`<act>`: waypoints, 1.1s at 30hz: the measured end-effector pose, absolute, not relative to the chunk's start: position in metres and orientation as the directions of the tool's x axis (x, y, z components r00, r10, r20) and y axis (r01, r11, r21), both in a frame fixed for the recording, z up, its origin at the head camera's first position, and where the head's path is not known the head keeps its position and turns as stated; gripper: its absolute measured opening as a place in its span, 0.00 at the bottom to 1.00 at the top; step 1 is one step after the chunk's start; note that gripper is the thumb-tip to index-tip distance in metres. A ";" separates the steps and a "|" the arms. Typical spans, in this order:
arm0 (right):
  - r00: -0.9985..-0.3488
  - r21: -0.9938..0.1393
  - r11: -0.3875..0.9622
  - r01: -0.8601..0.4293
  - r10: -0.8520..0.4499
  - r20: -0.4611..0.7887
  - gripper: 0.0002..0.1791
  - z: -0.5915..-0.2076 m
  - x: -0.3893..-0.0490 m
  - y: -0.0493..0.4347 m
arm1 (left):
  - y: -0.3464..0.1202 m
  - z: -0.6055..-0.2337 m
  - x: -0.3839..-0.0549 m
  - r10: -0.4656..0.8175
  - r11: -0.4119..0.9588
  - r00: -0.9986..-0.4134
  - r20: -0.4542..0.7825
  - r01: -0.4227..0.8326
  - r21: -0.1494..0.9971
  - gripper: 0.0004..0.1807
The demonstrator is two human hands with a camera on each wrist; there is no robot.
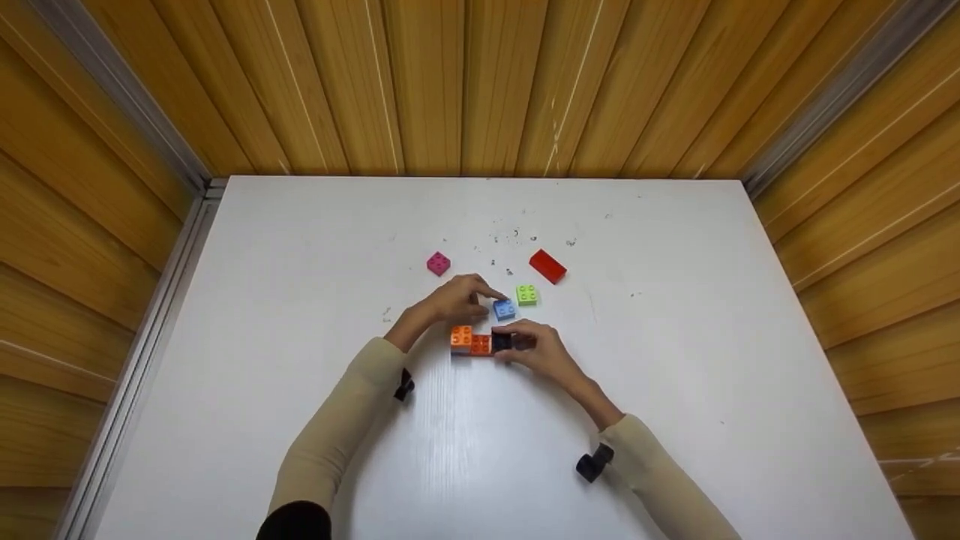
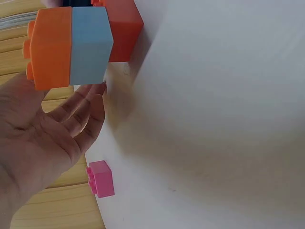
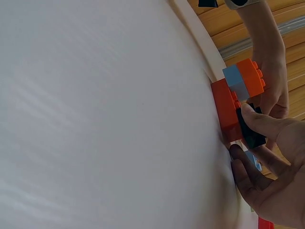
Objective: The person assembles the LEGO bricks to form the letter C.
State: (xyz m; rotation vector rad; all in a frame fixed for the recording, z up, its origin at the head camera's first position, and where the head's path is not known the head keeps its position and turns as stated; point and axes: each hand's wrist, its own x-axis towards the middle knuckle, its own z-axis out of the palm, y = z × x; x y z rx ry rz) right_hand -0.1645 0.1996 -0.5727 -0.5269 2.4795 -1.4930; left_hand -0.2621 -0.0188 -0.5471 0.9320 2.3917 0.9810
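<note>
A red base brick point(image 3: 228, 112) is laid near the middle of the white table point(image 1: 337, 225); the black brick point(image 1: 502, 342) is pinched by the right hand point(image 1: 544, 349) at the base's right end; its seating is judged to be the step in hand, and a firm press to be called for next; the left hand point(image 1: 457, 298) is held slack, fingers apart, index fingertip at the loose blue brick point(image 1: 504, 309); counted: red, two, including one loose red brick point(image 1: 547, 266); blue, two; orange brick point(image 2: 52, 47), black, green brick point(image 1: 527, 295), pink brick point(image 1: 439, 263), one each.
</note>
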 end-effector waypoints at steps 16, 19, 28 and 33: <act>-0.917 -0.855 0.468 -0.224 -0.399 0.021 0.25 -0.573 -0.164 0.199 | -0.058 -0.552 -0.245 0.477 0.687 -0.875 -0.081 0.313 0.655 0.16; -0.919 -0.844 0.485 -0.230 -0.394 0.024 0.25 -0.571 -0.163 0.199 | -0.067 -0.555 -0.242 0.420 0.716 -0.905 -0.075 0.279 0.641 0.15; -0.916 -0.838 0.488 -0.243 -0.399 0.034 0.25 -0.568 -0.163 0.199 | -0.065 -0.561 -0.238 0.361 0.685 -0.932 -0.037 0.238 0.689 0.25; -0.919 -0.839 0.494 -0.229 -0.394 0.019 0.25 -0.570 -0.163 0.198 | -0.052 -0.565 -0.241 0.385 0.675 -0.922 -0.038 0.253 0.693 0.28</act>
